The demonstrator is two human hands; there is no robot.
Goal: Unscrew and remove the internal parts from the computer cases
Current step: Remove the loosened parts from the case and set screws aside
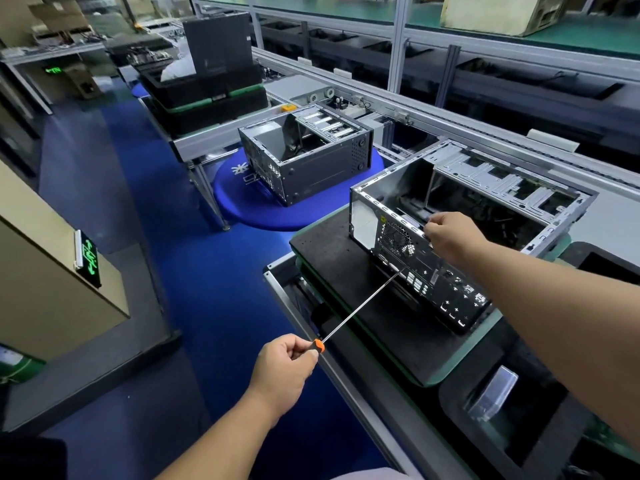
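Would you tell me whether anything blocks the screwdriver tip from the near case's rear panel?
Nothing visible does: the long orange-handled screwdriver in the left hand already reaches the open grey metal computer case's rear panel, while the right hand grips its top edge.

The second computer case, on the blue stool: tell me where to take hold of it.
Take the second computer case by its open top rim, from above, a hand on each long side. The cover is off, so the bare frame edges offer a grip; the side walls are flat and smooth.

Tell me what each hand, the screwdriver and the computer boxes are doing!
Left hand: grips the screwdriver handle.
Screwdriver: tip at the near case's back panel.
Right hand: holds the near case's top rim.
Near case: open, tilted.
Far case: open, on blue stool.
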